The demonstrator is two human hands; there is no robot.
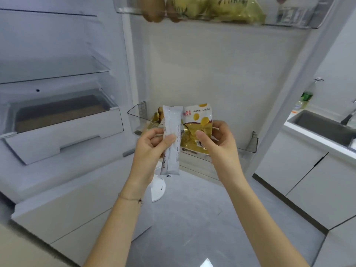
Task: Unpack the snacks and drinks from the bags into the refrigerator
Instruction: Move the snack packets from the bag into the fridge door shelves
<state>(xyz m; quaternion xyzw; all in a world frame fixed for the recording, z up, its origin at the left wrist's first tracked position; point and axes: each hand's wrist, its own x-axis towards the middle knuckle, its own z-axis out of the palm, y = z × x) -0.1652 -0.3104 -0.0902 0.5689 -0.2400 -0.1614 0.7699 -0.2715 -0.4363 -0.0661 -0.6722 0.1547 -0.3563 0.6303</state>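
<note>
Snacks fill both hands. The left hand (152,143) has its thumb and fingers curled round a long thin white plastic snack packet (172,120), gripping it near the middle. This packet stands straight up, so its long side runs up and down. One short end points up past the fingers and the other hangs below the palm. The right hand (217,139) pinches a crinkly yellow and gold foil snack bag (198,120) with round yellow food pictured on it, thumb on the front. That bag stands up too, printed end on top. Its left edge meets the white packet, but I cannot tell if it touches or tucks behind. Just behind and below both hands is the clear plastic door shelf (252,143) of the open fridge, which runs sideways, left to right. Both hands look about as near to it as each other. I think the next step is to drop the snacks into that shelf, so each would go forward and down. Another gold packet (154,118) seems to lie in it, just beyond the left hand. High above the hands, a second clear door shelf (298,18) holds more yellow bags.
</note>
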